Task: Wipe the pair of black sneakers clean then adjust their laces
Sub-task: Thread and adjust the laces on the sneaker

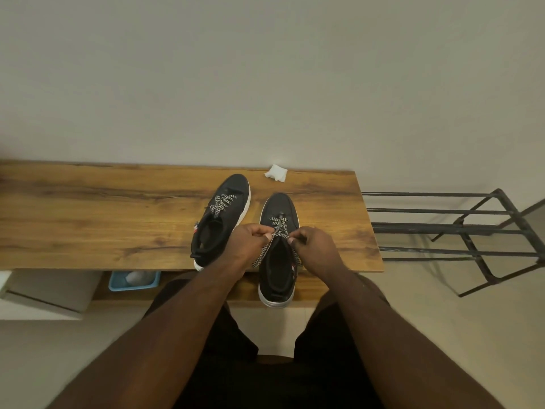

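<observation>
Head view looks down at a wooden bench top (118,208) against a pale wall, and on it you have two black sneakers with white soles, standing side by side but not touching. Your left sneaker (221,219) lies with its long axis running from the near edge toward the wall, toe tipped slightly to your right; its heel sits at the near edge. Your right sneaker (278,255) runs nearly straight away from you, toe to the wall, and its heel overhangs the near edge toward your legs. Both carry one black-and-white patterned lace each. Your left hand (250,240) is pinched on the right sneaker's lace (265,250) at the tongue's left side, and your right hand (315,249) is pinched on the same lace at the opposite side, so both hands meet just above the shoe's opening. One crumpled white wipe (276,173) lies by the wall, beyond the toes. One black metal rack (472,228) stands to your right, and one blue basket (134,281) shows below the bench.
</observation>
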